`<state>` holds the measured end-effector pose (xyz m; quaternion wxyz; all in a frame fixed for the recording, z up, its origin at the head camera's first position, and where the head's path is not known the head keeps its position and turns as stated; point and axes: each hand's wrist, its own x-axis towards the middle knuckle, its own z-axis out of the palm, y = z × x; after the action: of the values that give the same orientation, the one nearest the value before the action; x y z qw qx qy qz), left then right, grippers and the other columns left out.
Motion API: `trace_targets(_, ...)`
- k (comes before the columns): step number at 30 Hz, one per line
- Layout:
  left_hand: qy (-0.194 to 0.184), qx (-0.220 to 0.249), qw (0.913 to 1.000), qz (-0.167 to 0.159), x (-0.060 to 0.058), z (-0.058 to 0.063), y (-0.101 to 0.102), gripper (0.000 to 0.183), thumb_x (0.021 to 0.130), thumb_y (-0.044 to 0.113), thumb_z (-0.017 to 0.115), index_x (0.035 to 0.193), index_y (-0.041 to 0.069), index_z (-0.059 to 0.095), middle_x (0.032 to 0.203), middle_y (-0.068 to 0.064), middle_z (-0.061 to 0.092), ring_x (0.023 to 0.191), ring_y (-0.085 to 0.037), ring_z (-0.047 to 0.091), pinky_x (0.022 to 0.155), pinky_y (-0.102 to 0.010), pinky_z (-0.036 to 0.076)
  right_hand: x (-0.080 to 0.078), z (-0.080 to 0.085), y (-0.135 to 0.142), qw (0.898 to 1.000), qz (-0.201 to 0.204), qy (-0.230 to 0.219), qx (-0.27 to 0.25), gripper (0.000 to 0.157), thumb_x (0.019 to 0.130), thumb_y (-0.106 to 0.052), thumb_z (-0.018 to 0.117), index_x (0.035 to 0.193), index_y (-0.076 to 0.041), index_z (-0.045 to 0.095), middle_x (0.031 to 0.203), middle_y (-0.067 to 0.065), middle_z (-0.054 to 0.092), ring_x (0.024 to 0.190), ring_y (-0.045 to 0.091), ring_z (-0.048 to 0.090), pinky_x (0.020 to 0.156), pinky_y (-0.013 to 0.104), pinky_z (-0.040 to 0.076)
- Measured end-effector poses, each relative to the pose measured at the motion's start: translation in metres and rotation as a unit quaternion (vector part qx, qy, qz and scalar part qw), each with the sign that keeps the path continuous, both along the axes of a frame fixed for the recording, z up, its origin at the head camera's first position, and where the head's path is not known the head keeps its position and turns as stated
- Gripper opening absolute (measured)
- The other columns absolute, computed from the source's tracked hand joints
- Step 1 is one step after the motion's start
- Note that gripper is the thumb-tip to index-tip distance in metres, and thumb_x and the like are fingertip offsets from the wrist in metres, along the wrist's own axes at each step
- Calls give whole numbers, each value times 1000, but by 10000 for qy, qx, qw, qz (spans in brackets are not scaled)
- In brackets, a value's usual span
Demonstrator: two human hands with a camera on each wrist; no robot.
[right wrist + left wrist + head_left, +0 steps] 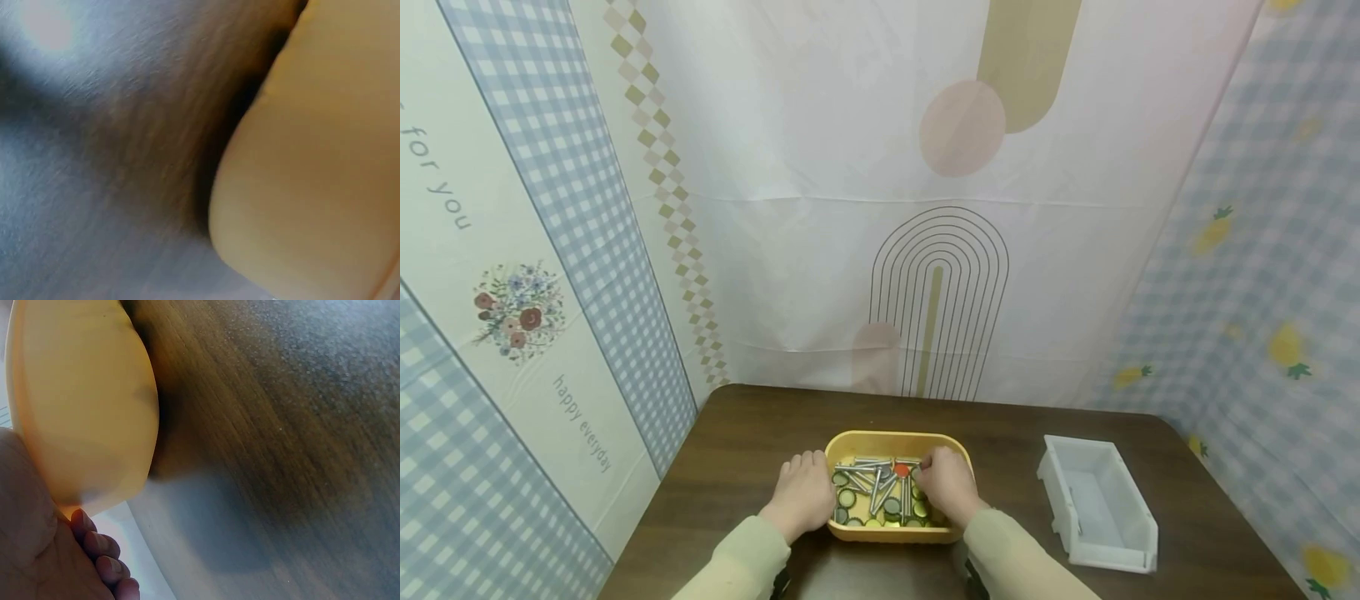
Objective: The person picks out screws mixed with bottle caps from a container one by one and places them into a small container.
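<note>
A yellow plastic bin (898,535) stands on the table, holding silver bolts (880,487), several gold and grey bottle caps (847,498) and one orange-red cap (902,471). My left hand (805,492) grips the bin's left rim. In the left wrist view its curled fingers (106,556) show beside the outer wall. Over the right side of the bin, my right hand (951,483) reaches inside with bent fingers among the caps and bolts. Its fingertips are hidden, and I cannot tell whether they hold a piece. The right wrist view shows only the bin's outer wall (312,175) and tabletop.
To the right on the brown wooden table (752,425) sits a white open-front storage bin (1101,500). Patterned cloth (805,275) hangs behind the table and along both sides.
</note>
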<state>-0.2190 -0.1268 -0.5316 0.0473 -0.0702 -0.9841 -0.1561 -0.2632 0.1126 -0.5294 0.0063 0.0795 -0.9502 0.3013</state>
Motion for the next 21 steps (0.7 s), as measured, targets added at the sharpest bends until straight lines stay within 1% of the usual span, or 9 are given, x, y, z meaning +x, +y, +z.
trace_targets(3,-12,10,10000,0,0,1,0,19,88,17,54,96,1,49,84,-9,44,80,-28,43,78,-48,36,0,5,0,9987,-60,-104,-501,8,77,-2,67,73,-7,62,67,-1,56,60,13,50,56,31,44)
trace_targets(4,-15,22,10000,1,0,1,0,19,88,17,55,96,1,49,84,-10,44,81,-28,43,78,-48,36,0,7,1,9976,-67,-126,-680,6,77,-2,68,80,-5,65,73,1,60,65,14,54,60,32,47)
trace_targets(6,-32,17,10000,18,0,1,1,19,88,18,55,96,1,49,84,-9,44,81,-28,43,78,-48,36,-1,9,2,9937,-80,-298,-1076,8,79,-2,68,86,-2,66,80,4,62,68,16,57,62,34,49)
trace_targets(9,-53,23,10000,33,1,0,0,19,88,18,56,95,1,49,84,-9,44,81,-28,43,78,-48,36,-2,13,5,9874,-12,-530,-1492,11,82,-4,66,92,1,65,85,7,63,71,17,59,61,34,50)
trace_targets(11,-63,3,10000,38,0,-1,0,20,88,18,56,95,1,49,84,-9,43,81,-27,43,78,-48,36,-3,15,8,9826,50,-680,-1727,14,84,-4,65,96,3,64,86,9,63,71,18,60,61,34,51)
trace_targets(14,-44,-11,10000,20,-1,-2,0,20,89,19,56,96,2,48,85,-9,44,81,-27,43,78,-48,36,-5,18,12,9756,41,-861,-2020,16,84,-3,63,98,6,62,86,10,63,70,20,60,59,35,51)
trace_targets(18,-57,-8,10000,11,-2,-2,0,21,88,19,56,97,1,49,85,-10,44,82,-28,43,78,-48,36,-8,23,20,9709,-118,-969,-2189,15,85,-3,62,96,6,64,83,10,63,69,20,60,59,35,51)
trace_targets(21,-87,-4,10000,12,-2,-1,0,22,88,19,56,98,1,49,86,-10,44,82,-28,43,78,-48,36,-10,28,28,9669,-211,-1021,-2328,16,86,-4,62,96,8,66,83,10,64,71,20,63,64,36,54)
